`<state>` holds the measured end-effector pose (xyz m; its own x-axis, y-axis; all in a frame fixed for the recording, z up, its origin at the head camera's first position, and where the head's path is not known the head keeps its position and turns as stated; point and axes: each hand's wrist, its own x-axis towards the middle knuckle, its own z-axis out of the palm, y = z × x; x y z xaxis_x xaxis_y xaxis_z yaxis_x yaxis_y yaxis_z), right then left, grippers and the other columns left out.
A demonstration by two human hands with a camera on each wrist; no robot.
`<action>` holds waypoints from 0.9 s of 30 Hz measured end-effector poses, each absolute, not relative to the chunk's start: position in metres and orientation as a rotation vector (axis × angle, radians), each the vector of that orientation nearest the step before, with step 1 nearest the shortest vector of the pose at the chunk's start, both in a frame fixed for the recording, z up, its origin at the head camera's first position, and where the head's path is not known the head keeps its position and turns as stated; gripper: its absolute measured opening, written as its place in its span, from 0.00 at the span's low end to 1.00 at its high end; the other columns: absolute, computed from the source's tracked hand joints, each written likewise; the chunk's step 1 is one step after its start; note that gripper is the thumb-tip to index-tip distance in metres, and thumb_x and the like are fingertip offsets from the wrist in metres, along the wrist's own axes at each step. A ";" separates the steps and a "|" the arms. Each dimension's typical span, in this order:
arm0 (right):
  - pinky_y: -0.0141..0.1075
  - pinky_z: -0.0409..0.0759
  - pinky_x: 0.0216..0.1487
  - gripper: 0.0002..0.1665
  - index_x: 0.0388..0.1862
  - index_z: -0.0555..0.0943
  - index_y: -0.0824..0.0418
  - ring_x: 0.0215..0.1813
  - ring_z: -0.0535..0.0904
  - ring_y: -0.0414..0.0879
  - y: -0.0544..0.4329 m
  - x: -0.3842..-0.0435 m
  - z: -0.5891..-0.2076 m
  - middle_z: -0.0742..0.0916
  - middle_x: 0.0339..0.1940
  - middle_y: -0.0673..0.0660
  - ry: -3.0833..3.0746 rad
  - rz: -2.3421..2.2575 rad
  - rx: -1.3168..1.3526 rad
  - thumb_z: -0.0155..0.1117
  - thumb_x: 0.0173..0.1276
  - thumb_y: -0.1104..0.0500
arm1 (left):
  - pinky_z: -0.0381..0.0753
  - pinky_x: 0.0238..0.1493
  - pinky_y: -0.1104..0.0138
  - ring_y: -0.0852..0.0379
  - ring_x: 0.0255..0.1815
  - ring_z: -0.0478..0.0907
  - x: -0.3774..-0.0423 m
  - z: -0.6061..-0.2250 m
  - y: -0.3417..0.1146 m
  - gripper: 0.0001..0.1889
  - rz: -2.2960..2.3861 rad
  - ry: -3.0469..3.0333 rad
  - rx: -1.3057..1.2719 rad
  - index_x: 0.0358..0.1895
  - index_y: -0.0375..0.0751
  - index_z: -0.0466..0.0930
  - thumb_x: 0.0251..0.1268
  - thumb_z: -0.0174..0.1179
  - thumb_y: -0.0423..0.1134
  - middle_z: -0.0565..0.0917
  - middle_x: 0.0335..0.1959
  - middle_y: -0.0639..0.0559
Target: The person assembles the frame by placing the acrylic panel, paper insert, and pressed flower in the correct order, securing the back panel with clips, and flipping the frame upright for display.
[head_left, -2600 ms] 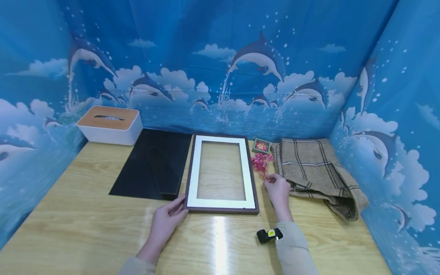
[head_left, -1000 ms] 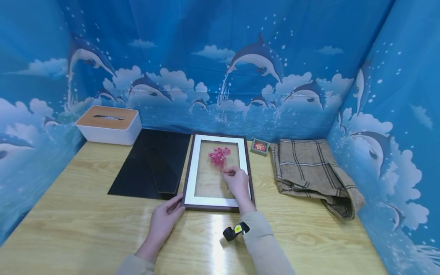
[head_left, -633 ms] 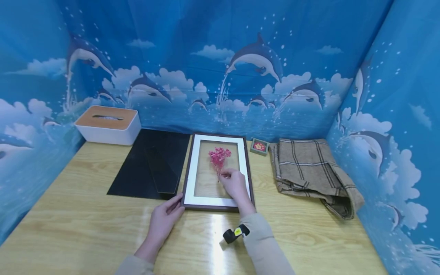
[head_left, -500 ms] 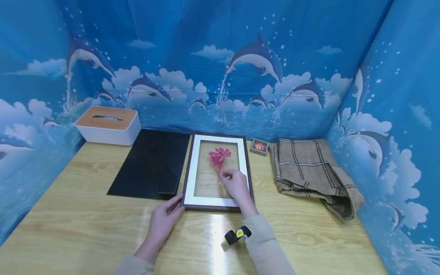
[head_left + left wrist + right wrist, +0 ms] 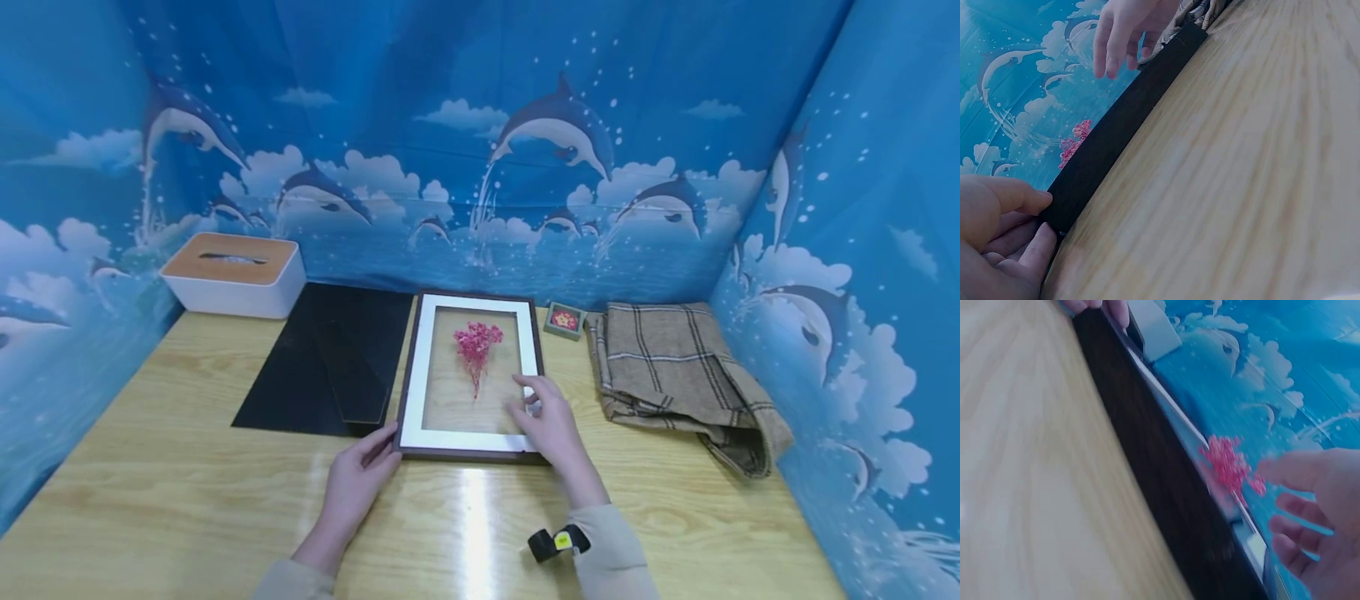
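Observation:
A dark-edged picture frame (image 5: 471, 455) with a white mat lies flat on the table. On the see-through pane within the mat rests a small bunch of pink dried flowers (image 5: 477, 342), stems toward the front. My left hand (image 5: 360, 477) holds the frame's front left corner, thumb and fingers against the edge in the left wrist view. Over the frame's right side hovers my right hand (image 5: 553, 427), fingers apart and holding nothing. In the right wrist view the fingertips are close to the flowers (image 5: 1230, 467), seemingly with a gap between.
Left of the frame lies a black backing board (image 5: 288, 375) with a stand leg. A white tissue box (image 5: 232, 296) with a wooden lid sits behind it. To the right are a small green-edged box (image 5: 564, 321) and a folded plaid cloth (image 5: 660, 358). Dolphin-print curtains surround the table.
My right hand carried the pink flowers from the table onto the frame's pane, let go of them and drew back to the right. My left hand stays at the corner.

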<state>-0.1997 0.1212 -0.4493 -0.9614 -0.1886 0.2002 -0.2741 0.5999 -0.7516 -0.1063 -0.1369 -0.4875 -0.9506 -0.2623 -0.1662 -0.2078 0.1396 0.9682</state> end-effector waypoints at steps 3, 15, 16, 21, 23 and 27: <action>0.45 0.78 0.49 0.29 0.60 0.76 0.60 0.51 0.76 0.51 0.133 -0.196 -0.452 0.78 0.57 0.58 -2.757 1.258 0.377 0.71 0.60 0.58 | 0.73 0.55 0.70 0.46 0.63 0.70 -0.107 -0.487 -0.136 0.24 -1.981 -2.336 0.487 0.62 0.38 0.74 0.61 0.61 0.26 0.71 0.64 0.37; 0.51 0.67 0.64 0.57 0.74 0.59 0.56 0.65 0.68 0.61 0.177 -0.187 -0.463 0.62 0.74 0.60 -2.870 1.397 0.447 0.77 0.48 0.49 | 0.73 0.55 0.69 0.44 0.63 0.70 -0.107 -0.486 -0.135 0.25 -1.998 -2.326 0.521 0.62 0.38 0.74 0.59 0.61 0.25 0.70 0.65 0.36; 0.51 0.66 0.65 0.59 0.75 0.58 0.56 0.65 0.68 0.62 0.181 -0.186 -0.465 0.61 0.74 0.61 -2.872 1.422 0.466 0.77 0.47 0.48 | 0.73 0.55 0.69 0.44 0.63 0.70 -0.107 -0.487 -0.135 0.25 -2.000 -2.325 0.521 0.62 0.38 0.74 0.59 0.61 0.25 0.70 0.65 0.35; 0.55 0.59 0.68 0.67 0.77 0.52 0.54 0.65 0.67 0.64 0.195 -0.183 -0.475 0.56 0.76 0.62 -2.905 1.501 0.527 0.79 0.41 0.47 | 0.73 0.55 0.70 0.45 0.62 0.71 -0.107 -0.487 -0.137 0.25 -2.023 -2.303 0.513 0.61 0.37 0.74 0.58 0.61 0.25 0.70 0.64 0.36; 0.57 0.55 0.69 0.69 0.77 0.51 0.53 0.67 0.64 0.64 0.198 -0.182 -0.477 0.55 0.76 0.64 -2.925 1.467 0.563 0.80 0.39 0.46 | 0.73 0.55 0.70 0.45 0.62 0.71 -0.108 -0.487 -0.137 0.25 -2.029 -2.297 0.500 0.61 0.36 0.74 0.58 0.61 0.25 0.71 0.64 0.36; 0.59 0.50 0.69 0.71 0.77 0.50 0.55 0.72 0.55 0.63 0.200 -0.183 -0.481 0.55 0.76 0.63 -2.959 1.325 0.651 0.79 0.38 0.42 | 0.73 0.57 0.68 0.45 0.63 0.71 -0.108 -0.486 -0.140 0.24 -2.036 -2.298 0.478 0.61 0.35 0.74 0.60 0.61 0.27 0.73 0.62 0.37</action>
<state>-0.1829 0.1995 -0.4805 -0.9092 -0.4162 0.0092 -0.2841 0.6043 -0.7444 -0.1084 -0.1396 -0.4865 -0.9521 -0.2497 -0.1765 -0.2053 0.0943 0.9741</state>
